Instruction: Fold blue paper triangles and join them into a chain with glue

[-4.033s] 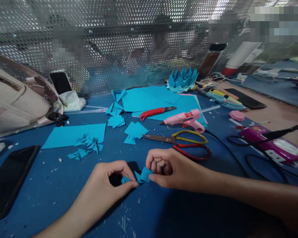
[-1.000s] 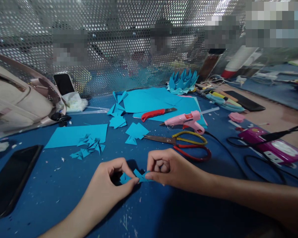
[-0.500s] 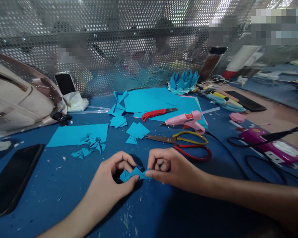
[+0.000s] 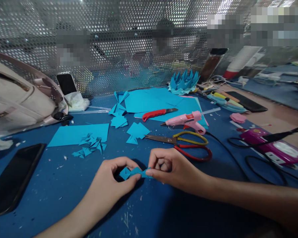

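A small folded piece of blue paper (image 4: 125, 173) is held between my two hands just above the blue tabletop. My left hand (image 4: 121, 175) pinches its middle between thumb and index finger. At its right end my right hand (image 4: 164, 165) grips it with thumb and curled index finger, the other fingers tucked in. Beyond my hands lie scissors (image 4: 161, 138) with one yellow and one red handle, their blades pointing left. Several small folded blue paper pieces (image 4: 91, 143) rest on a blue sheet (image 4: 64, 135) to the left. More blue squares (image 4: 138, 131) sit by the scissor tips.
A pink glue gun (image 4: 186, 119) and a red-handled cutter (image 4: 156, 114) lie on blue paper sheets (image 4: 146, 99). Behind stands a spiky blue paper model (image 4: 184, 82). A phone (image 4: 15, 178) and bag (image 4: 22, 96) are left; a purple power strip (image 4: 273, 145) with black cables is right.
My left index finger has come down onto the paper, closing its gap to the thumb. My right hand stays nearly in place, still pinching the right end.
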The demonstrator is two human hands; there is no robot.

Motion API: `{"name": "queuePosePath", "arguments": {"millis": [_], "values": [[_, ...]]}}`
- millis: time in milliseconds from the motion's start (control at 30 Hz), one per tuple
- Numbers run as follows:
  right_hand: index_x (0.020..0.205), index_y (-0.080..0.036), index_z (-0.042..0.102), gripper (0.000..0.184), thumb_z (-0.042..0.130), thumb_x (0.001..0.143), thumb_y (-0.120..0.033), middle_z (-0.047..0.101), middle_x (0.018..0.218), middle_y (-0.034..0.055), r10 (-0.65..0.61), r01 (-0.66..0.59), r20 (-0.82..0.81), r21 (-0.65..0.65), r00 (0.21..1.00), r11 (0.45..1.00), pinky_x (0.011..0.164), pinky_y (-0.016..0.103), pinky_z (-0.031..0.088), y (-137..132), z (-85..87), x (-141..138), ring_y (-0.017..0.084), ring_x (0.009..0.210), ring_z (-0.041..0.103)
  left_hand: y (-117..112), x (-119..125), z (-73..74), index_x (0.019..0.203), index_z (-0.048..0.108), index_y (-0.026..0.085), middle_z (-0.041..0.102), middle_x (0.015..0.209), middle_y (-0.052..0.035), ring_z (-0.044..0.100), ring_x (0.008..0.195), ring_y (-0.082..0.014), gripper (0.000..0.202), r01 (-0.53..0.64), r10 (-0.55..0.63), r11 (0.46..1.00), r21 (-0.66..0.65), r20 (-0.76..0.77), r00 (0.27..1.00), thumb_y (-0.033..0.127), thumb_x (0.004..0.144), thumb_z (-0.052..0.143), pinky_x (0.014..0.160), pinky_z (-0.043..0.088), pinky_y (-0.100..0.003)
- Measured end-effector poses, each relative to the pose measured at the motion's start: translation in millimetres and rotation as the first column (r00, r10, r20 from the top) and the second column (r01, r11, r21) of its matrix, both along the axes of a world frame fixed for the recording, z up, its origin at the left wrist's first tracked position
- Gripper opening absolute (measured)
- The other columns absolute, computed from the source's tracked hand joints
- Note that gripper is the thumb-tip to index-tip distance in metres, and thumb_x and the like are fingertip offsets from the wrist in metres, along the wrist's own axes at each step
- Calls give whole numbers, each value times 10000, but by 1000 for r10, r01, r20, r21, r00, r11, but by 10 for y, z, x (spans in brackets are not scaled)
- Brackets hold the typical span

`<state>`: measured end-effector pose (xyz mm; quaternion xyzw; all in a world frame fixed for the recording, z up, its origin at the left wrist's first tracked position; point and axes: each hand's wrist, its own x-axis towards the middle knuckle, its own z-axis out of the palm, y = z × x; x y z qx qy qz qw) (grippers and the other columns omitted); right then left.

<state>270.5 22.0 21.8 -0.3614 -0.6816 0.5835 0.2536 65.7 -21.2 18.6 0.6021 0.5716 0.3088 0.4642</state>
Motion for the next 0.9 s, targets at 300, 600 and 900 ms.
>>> {"name": "queuePosePath", "arguments": {"millis": [300, 600, 900], "values": [[717, -131, 587, 248, 798, 757, -256, 541, 573, -51, -8, 7, -21, -59, 1000, 998, 440, 136, 351, -25, -10, -11, 55, 483, 508, 8, 15, 0, 739, 714, 212, 713, 735, 8, 633, 722, -167, 99, -14, 15, 999, -37, 18, 1000, 303, 736, 674, 665, 451, -239], [715, -133, 580, 259, 802, 753, -261, 529, 571, -56, -1, -3, -40, -92, 999, 996, 434, 134, 338, -33, -20, -16, 51, 479, 498, -14, 24, 26, 714, 718, 201, 697, 680, 8, 620, 668, -160, 105, -27, 27, 999, -20, -8, 1000, 288, 703, 660, 614, 443, -226], [707, -138, 576, 279, 807, 745, -290, 540, 577, -49, -24, 22, -26, -82, 999, 996, 437, 143, 345, -45, 0, -21, 57, 486, 510, -1, 23, 44, 707, 720, 172, 710, 710, -53, 595, 674, -191, 227, -79, 82, 989, -123, 22, 996, 395, 686, 689, 597, 425, -262]]}}
